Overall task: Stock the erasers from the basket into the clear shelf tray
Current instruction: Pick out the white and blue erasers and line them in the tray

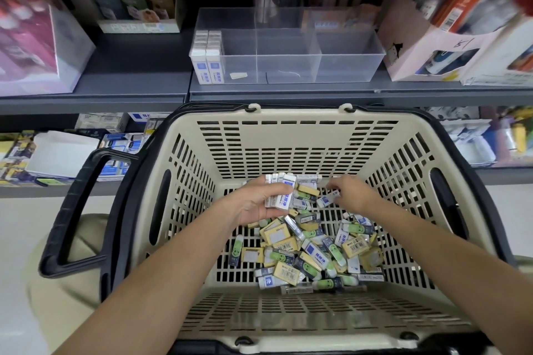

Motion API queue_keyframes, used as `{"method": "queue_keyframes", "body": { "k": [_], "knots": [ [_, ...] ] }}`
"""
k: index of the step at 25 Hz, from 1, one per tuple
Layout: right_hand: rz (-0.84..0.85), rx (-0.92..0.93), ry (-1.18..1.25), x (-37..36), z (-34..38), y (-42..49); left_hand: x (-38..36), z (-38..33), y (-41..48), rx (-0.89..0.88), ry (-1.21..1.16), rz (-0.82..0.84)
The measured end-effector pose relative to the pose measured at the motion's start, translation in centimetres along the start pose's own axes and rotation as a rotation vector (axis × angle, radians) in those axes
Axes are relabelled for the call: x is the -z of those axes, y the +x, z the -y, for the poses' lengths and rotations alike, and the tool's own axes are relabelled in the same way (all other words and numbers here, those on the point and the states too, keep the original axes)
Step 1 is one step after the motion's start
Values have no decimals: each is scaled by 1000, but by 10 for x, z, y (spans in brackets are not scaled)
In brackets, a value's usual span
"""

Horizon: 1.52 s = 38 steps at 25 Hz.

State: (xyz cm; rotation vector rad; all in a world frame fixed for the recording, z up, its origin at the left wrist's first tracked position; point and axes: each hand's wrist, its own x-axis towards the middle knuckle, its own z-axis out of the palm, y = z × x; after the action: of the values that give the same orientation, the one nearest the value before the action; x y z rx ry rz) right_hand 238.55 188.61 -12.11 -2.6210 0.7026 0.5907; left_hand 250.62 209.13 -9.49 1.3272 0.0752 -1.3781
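While both hands reach into the slotted beige plastic basket (288, 147), the left hand (256, 202) grips a stack of boxy white erasers (281, 192); the right hand (350, 192) pinches one eraser (327, 199) off the heap. Clear tray (288, 66) sits on the shelf above.

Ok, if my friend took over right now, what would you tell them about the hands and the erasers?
Left hand: grips a small stack of white-and-blue erasers over the basket.
Right hand: pinches one more white-and-blue eraser in the pile.
Clear tray on the shelf: two rows of the same erasers stand at its left end.
Done: that first block. Left: carry the held ones up, then keep picking; many mixed erasers lie in the basket.
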Motion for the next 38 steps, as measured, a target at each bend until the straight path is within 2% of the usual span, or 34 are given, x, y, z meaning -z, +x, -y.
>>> {"method": "queue_keyframes", "body": {
  "k": [3,6,12,19,21,25,29,32,38],
  "knots": [
    [35,84,-259,-13,-3,0,2,0,1,-3,7,-12],
    [15,147,-360,-18,0,0,5,-1,1,-2,13,-8],
    [116,96,-152,-6,-4,-1,4,-14,-5,-37,-63,-18],
    [148,94,-357,-19,10,-7,4,-21,-18,-85,-48,-14],
    [146,72,-236,-7,8,-8,5,-22,-19,-102,-65,-37],
    [177,72,491,28,19,-16,1,-30,-22,-138,-52,-34],
    [178,192,925,59,59,-31,-5,-43,-31,-185,15,35],
    [166,289,1043,82,82,-41,-8,-56,-43,-267,12,73],
    [-7,404,1018,146,108,-41,-11,-97,-64,-457,-4,72]
  ]
}}
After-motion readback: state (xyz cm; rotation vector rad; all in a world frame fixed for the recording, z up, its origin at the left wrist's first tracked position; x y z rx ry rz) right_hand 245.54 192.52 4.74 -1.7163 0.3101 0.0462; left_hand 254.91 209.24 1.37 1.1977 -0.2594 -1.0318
